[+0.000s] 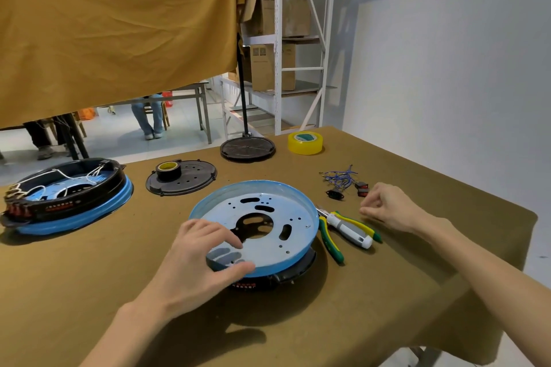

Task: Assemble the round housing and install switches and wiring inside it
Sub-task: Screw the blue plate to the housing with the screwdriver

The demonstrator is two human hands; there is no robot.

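Left hand (205, 259) gripping the empty round blue metal housing pan (256, 226) (rim pinched), right hand (390, 205) hovering, fingers loosely curled, holding nothing.

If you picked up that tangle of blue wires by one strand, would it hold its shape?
Probably not. The wires are thin and lie in loose loops, so they would likely droop and sway. Being tangled, the bunch may lift together and could drag the small switches beside it. It looks very light.
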